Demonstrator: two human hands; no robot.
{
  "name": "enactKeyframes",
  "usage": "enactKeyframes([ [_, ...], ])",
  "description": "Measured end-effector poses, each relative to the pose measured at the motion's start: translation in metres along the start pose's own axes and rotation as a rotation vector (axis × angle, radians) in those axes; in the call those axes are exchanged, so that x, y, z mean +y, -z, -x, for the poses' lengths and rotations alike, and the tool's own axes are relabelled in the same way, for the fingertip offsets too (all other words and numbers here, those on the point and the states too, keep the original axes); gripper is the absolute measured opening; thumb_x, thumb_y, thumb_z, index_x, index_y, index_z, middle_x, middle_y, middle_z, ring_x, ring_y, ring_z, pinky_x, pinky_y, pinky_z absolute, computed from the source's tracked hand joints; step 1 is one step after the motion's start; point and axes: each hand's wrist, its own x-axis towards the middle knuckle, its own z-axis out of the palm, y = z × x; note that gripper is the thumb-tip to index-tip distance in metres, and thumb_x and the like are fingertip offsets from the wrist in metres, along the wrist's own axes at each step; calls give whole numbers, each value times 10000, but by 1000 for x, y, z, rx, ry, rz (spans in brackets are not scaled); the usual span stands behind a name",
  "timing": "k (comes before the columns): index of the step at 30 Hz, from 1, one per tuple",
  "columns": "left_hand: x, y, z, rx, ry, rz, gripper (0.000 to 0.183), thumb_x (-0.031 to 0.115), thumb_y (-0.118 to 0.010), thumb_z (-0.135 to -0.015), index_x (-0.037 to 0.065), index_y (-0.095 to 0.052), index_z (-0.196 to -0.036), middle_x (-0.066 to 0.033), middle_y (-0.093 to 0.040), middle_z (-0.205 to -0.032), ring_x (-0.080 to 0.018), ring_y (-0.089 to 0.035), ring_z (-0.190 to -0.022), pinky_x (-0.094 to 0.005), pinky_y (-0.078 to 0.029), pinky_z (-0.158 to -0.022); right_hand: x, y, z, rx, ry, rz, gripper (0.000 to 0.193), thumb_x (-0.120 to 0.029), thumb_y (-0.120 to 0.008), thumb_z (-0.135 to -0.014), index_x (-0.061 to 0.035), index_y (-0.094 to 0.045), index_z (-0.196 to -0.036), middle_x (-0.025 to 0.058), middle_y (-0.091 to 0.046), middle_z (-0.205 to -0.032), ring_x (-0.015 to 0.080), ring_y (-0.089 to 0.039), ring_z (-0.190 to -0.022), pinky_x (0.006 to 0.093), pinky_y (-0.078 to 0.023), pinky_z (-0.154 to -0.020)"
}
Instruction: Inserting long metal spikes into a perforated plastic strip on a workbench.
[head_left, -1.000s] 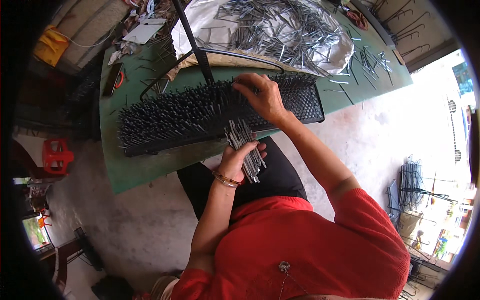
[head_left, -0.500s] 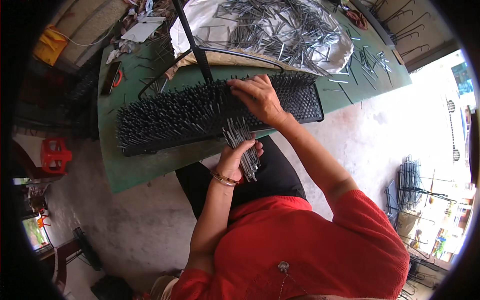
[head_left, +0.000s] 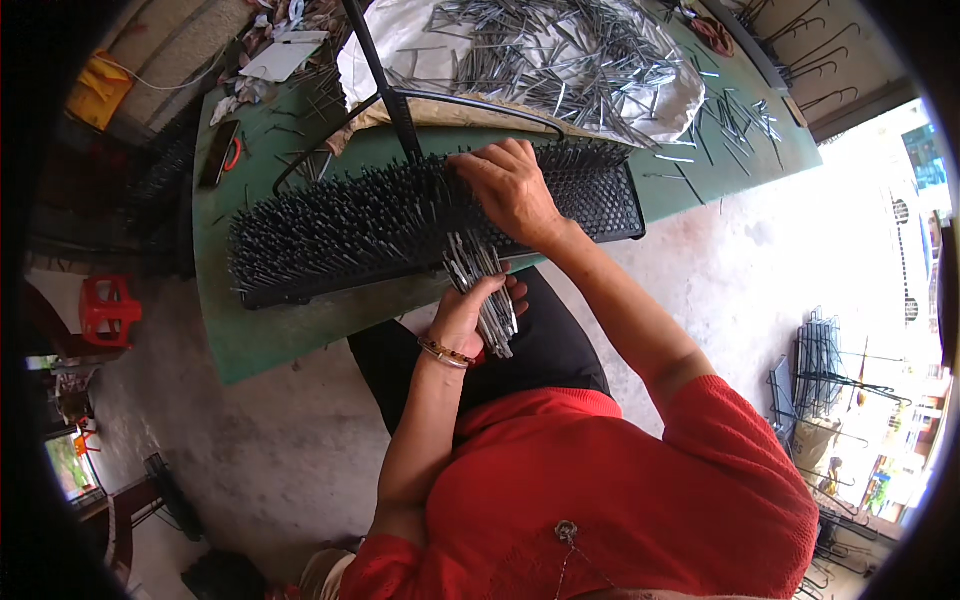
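Observation:
A long black rack with a perforated top (head_left: 603,190) lies across the table's near edge. Thin dark rods (head_left: 330,225) stand upright in its holes, packed densely over the left and middle; the right part shows bare holes along the near side. My left hand (head_left: 466,315) is wrapped round a bundle of thin grey metal rods (head_left: 468,260), just in front of the rack. Over the rack's middle, among the standing rods, my right hand (head_left: 513,195) has its fingers pinched together. What sits between those fingertips is hidden.
Behind the rack a white sack (head_left: 415,60) lies spread with a heap of loose metal rods (head_left: 560,60). More rods lie on the green table (head_left: 270,340). A black metal frame (head_left: 398,120) rises behind the rack. A red stool (head_left: 108,310) stands at left.
My right hand has shifted slightly left and its fingers have dipped toward the standing rods. My left hand keeps its bundle, nearly in place.

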Motion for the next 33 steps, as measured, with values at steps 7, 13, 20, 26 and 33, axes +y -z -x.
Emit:
enactKeyframes([
  [7, 2, -4, 2, 17, -87, -126, 229, 79, -627, -834, 28, -596, -1055, -66, -624, -945, -171, -644, -772, -324, -563, -686, -3, 0, 6, 19, 10, 67, 231, -112, -664, -771, -90, -656, -1001, 40, -593, -873, 209, -530, -838, 341, -386, -780],
  [13, 4, -6, 5, 36, -99, -78, 239, 79, -623, -832, 45, -590, -1066, -44, -620, -956, -167, -638, -803, -324, -559, -697, -15, 24, 6, 12, -185, -97, 155, -146, -699, -772, -45, -689, -890, 92, -636, -824, 253, -588, -738, 341, -469, -678],
  [20, 6, -11, 3, -59, -143, -6, 256, 84, -616, -839, 46, -578, -1090, -46, -616, -965, -174, -636, -822, -337, -562, -725, -21, 41, 29, -495, -748, -796, 233, -206, -673, -841, 25, -687, -815, 61, -637, -646, 60, -553, -604, 235, -446, -555],
  [26, 0, -14, 0, -30, -131, -27, 268, 82, -643, -833, 31, -577, -1087, -59, -624, -930, -189, -646, -795, -341, -571, -681, -10, 46, 35, -431, -875, -725, 201, -176, -657, -853, 22, -691, -861, 10, -615, -678, 46, -521, -650, 223, -443, -590],
  [33, -2, -8, -2, 11, -95, -53, 254, 101, -648, -836, 40, -584, -1074, -55, -616, -899, -189, -641, -793, -332, -563, -653, -3, 52, 9, -137, -786, -579, 244, -192, -654, -872, 38, -653, -954, 28, -645, -775, 52, -554, -729, 219, -454, -644],
])
